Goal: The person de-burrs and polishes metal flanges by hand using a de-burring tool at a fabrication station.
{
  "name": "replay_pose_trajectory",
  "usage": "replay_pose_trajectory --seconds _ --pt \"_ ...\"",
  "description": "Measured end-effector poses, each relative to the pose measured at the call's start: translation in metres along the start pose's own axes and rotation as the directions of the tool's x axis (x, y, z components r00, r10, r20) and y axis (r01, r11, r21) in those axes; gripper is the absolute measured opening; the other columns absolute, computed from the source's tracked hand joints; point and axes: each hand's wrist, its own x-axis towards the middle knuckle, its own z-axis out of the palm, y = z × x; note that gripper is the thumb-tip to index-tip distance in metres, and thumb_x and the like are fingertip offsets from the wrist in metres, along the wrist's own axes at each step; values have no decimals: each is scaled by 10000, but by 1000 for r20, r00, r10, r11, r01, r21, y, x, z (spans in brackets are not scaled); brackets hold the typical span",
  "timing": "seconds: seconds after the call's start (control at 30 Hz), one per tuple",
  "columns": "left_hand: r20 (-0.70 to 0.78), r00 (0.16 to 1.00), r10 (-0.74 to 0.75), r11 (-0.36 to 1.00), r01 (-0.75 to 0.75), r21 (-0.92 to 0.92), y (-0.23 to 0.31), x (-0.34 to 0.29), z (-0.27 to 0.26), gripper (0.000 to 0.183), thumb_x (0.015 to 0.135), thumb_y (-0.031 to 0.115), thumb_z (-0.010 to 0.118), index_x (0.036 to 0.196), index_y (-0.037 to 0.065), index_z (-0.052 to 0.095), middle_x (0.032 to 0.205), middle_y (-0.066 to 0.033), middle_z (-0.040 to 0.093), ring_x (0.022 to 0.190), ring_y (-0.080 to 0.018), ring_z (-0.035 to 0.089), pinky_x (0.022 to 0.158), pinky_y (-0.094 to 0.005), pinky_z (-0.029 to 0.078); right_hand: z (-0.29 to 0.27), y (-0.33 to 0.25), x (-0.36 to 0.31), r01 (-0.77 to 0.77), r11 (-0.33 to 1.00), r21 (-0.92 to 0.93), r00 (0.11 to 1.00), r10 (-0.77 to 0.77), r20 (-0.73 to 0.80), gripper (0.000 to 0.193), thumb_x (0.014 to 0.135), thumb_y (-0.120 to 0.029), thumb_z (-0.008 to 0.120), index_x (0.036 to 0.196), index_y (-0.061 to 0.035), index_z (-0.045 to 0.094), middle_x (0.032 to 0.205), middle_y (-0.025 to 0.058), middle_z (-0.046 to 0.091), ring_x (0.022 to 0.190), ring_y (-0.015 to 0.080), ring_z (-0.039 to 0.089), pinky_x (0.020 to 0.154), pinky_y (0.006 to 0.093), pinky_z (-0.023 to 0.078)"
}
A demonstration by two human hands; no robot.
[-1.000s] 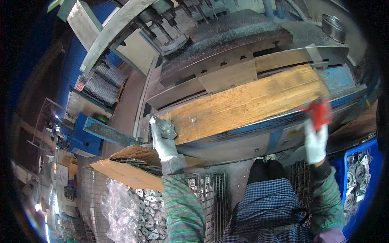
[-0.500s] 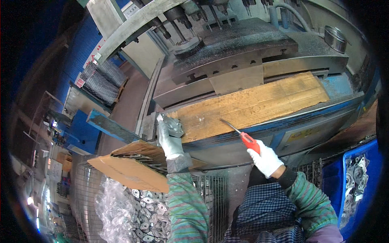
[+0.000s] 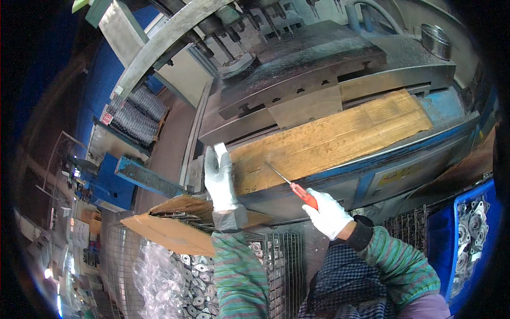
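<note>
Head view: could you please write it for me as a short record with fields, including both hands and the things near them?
Left hand: white glove, at the left end of the cardboard strip; any held object cannot be told
Right hand: white glove, holding a red-handled tool
Tool tip: over the strip; contact unclear
Behind strip: dark metal machine bed
Lower left: metal parts beside clear plastic
Right side: blue bin holding more metal parts
</note>
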Motion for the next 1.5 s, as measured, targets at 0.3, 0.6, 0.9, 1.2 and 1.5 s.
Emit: replay_pose_trajectory --seconds 0.3,0.6,0.9,1.2,1.5 --pt "596 785 168 629 -551 549 -2 4 21 429 759 229 622 1132 34 540 1058 -187 563 968 -338 537 846 -393 425 -21 2 1 -115 992 -43 986 120 114 530 863 -320 452 1284 -24 326 888 259 595 808 415 580 725 472 450" --pt "313 940 139 920 -239 309 -9 -5 16 469 837 193 566 1249 8 439 1166 -145 526 990 -230 535 851 -337 421 -18 15 2 -55 998 37 990 50 131 552 857 -328 468 1283 -5 326 927 263 590 839 416 575 748 447 454" --pt "98 969 -227 962 239 -132 -14 -11 18 398 826 108 531 1194 29 403 769 -11 477 593 -79 442 495 -214 385 -14 -2 3 36 995 91 992 -46 114 525 870 -329 465 1267 -9 340 920 263 590 826 410 579 722 425 459" --pt "112 978 -178 788 210 -579 -55 -2 -14 454 709 -26 403 1162 6 419 983 -138 548 877 -259 584 761 -368 509 -4 -27 4 33 990 140 985 -56 163 423 869 -318 466 1161 -19 396 800 245 596 725 412 580 644 449 458" --pt "82 977 -196 780 207 -591 -59 -1 -12 441 683 -28 405 1122 -13 439 905 -117 538 821 -248 585 741 -358 509 11 -37 10 5 996 93 990 -18 141 363 874 -311 457 1083 -17 415 775 235 596 697 403 580 614 449 452"
